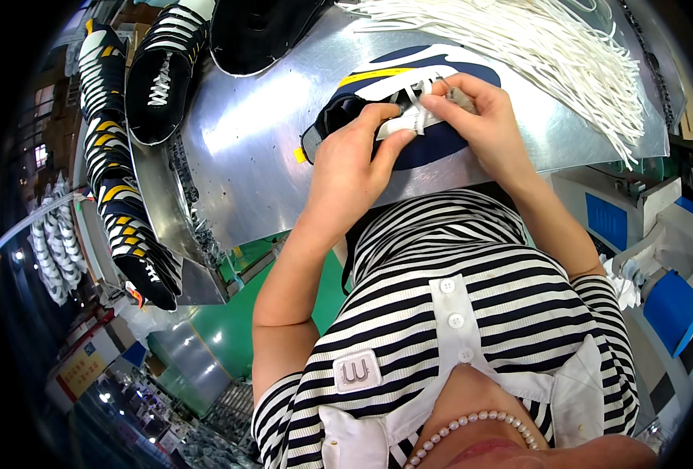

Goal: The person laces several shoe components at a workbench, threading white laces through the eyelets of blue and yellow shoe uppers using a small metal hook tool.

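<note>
A navy, white and yellow shoe upper [389, 76] lies on its side on the metal tabletop, its dark collar towards the left. My left hand [346, 164] grips the upper at its throat, thumb and forefinger on either side of the white eyelet area. From the other side, my right hand [483, 117] is closed in a pinch on a white shoelace [418, 102] that loops up from the eyelets. Beside the right fingertips sits a small grey-brown piece [461, 99]; I cannot make out what it is. The fingers partly hide the eyelets.
A big bundle of white shoelaces [549, 62] spreads over the far right of the metal table [241, 172]. Black shoes [159, 94] stand at the far left, one laced in white. A long row of nested uppers [116, 176] runs down the left side. Blue-and-white equipment [632, 215] stands at right.
</note>
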Demonstrator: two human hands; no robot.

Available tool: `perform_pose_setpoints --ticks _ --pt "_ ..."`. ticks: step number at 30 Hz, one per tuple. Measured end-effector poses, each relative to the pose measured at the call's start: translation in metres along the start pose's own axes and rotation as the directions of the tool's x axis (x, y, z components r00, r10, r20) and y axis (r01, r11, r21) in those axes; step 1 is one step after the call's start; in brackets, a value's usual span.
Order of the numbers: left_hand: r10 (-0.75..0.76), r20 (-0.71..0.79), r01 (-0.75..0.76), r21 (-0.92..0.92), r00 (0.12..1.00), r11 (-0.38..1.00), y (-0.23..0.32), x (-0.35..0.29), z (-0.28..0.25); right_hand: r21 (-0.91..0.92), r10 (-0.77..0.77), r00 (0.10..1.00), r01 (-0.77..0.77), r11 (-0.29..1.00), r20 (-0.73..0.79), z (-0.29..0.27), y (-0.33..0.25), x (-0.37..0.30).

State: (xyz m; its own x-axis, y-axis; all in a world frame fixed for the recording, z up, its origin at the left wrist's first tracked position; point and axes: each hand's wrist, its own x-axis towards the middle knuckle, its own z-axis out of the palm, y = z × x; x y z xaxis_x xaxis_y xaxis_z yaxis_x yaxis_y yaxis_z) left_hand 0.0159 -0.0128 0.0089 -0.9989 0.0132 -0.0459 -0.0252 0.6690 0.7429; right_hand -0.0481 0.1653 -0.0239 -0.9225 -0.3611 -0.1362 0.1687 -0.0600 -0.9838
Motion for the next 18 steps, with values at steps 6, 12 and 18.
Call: perform_pose_setpoints --ticks 6,12,18 --pt "-0.008 -0.082 0.023 0.179 0.997 0.984 0.005 0.003 0.011 0.012 -0.077 0.997 0.077 0.997 -0.012 0.008 0.017 0.006" --pt "0.007 -0.16 0.031 0.234 0.987 0.972 0.0 0.003 0.013 -0.24 -0.015 0.991 0.047 0.97 0.135 -0.011 -0.001 -0.03" --pt "0.072 -0.134 -0.04 0.226 0.988 0.973 -0.002 0.004 0.015 -0.396 0.007 0.987 0.059 0.916 0.163 -0.014 -0.004 -0.031"
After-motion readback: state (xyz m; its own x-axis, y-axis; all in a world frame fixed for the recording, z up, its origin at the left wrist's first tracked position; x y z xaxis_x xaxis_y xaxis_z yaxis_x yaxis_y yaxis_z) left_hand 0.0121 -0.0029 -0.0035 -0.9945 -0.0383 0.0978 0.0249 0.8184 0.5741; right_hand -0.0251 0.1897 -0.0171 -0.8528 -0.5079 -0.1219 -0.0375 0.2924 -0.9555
